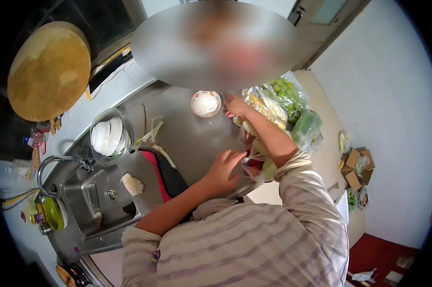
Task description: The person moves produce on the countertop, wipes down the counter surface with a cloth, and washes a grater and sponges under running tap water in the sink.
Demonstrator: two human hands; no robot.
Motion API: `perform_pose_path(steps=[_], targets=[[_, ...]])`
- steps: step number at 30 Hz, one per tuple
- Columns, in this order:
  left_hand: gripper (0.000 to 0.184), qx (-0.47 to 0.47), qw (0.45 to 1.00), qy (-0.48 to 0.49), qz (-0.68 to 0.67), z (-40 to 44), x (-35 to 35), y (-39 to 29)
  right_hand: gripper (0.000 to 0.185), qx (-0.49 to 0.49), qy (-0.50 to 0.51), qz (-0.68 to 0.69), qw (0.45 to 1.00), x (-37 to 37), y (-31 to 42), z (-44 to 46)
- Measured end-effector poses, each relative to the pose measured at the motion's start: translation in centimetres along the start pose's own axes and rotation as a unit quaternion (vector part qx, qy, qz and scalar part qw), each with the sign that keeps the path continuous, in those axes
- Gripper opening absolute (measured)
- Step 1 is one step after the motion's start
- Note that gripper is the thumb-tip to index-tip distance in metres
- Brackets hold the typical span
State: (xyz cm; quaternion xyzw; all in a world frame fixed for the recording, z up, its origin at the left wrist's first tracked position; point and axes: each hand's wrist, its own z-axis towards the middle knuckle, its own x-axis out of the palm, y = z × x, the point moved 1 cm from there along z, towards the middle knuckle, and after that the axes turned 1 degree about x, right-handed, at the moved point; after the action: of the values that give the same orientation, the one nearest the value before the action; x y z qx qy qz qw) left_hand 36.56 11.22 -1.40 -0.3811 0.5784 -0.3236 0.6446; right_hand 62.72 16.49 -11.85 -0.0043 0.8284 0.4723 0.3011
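Observation:
My left hand (221, 171) reaches over the steel counter (182, 129) with its fingers stretched out and the thumb apart. Its fingertips are at the edge of a clear plastic bag (255, 163) with something red inside. Farther off, my right hand (238, 106) has its fingers curled at the near end of a clear bag of yellowish food (268, 107); what they pinch is hidden. Just left of that hand stands a small bowl of white powder (206, 104) with an orange-patterned rim. Bagged green vegetables (287, 93) lie beyond my right forearm.
Spring onion pieces (154, 134) and a black-and-red item (166, 177) lie on the counter. At left are a clear basin of white bowls (112, 138), a sink (89, 191) and its faucet (46, 167). A round board (48, 71) stands upright; a cardboard box (357, 167) sits at right.

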Motion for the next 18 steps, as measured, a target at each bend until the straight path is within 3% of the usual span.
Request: perform_pose_path(steps=[1, 4, 6, 11, 14, 16, 18], targets=[[0.063, 0.007, 0.998, -0.041, 0.039, -0.7, -0.3, 0.4, 0.036, 0.072, 0.026, 0.103, 0.992, 0.9, 0.7, 0.4], [0.055, -0.009, 0.991, -0.116, 0.067, -4.3, -1.7, 2.4, 0.037, 0.098, 0.092, 0.185, 0.974, 2.1, 2.6, -0.1], [0.048, -0.057, 0.984, -0.154, 0.075, -7.4, -2.9, 3.6, 0.036, 0.075, 0.083, 0.185, 0.976, 2.4, 2.9, 0.2], [0.045, -0.201, 0.936, -0.246, 0.150, -17.4, -2.4, 6.6, 0.030, 0.019, 0.011, 0.183, 0.983, -0.7, 3.4, 2.2], [0.048, -0.272, 0.918, -0.231, 0.173, -21.5, -1.7, 6.4, 0.024, -0.047, -0.101, 0.257, 0.960, -5.3, 4.3, 3.4], [0.052, -0.270, 0.916, -0.226, 0.193, -22.6, -1.4, 5.7, 0.024, -0.054, -0.142, 0.256, 0.955, -9.1, 4.1, 5.0], [0.056, -0.266, 0.912, -0.227, 0.215, -22.8, -1.2, 5.4, 0.025, -0.115, -0.206, 0.141, 0.962, -12.7, 2.8, 7.2]])
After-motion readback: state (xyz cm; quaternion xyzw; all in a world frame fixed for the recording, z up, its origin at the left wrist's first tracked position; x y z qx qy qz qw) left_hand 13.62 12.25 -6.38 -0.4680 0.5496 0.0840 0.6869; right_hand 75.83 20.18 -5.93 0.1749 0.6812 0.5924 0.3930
